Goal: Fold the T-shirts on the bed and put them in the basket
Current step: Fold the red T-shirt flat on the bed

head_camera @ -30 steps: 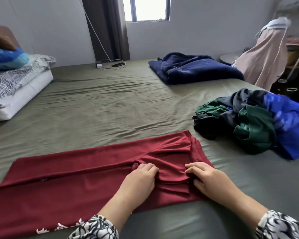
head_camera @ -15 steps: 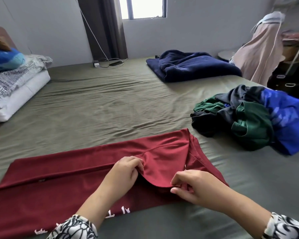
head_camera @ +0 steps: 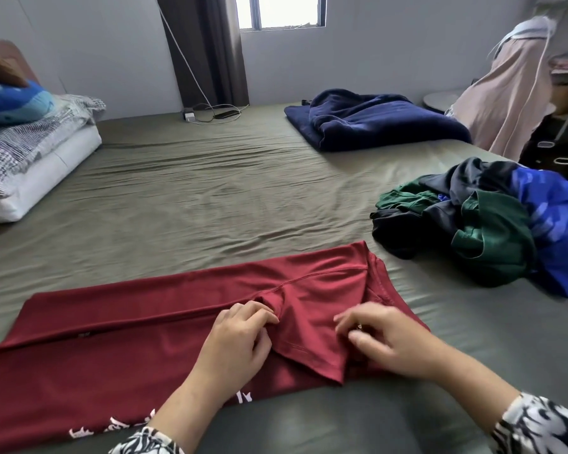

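Note:
A dark red T-shirt (head_camera: 118, 339) lies flat across the near part of the olive-green bed (head_camera: 194, 198), its long sides folded inward and white print showing at the near edge. My left hand (head_camera: 240, 342) pinches the sleeve fold near the shirt's middle. My right hand (head_camera: 384, 342) pinches the sleeve's edge at the shirt's right end. The sleeve flap lies between the two hands. A heap of unfolded T-shirts (head_camera: 492, 221) in green, black and blue sits to the right. No basket is in view.
A folded navy blanket (head_camera: 374, 121) lies at the far right of the bed. Pillows and striped bedding (head_camera: 23, 152) are stacked at the left. A charger and cable (head_camera: 210, 114) lie by the curtain. Pink cloth (head_camera: 505, 93) hangs at the right.
The sleeve flap that my hands had lifted now lies flatter on the shirt. Both hands have come lower and closer to the fabric, still pinching it.

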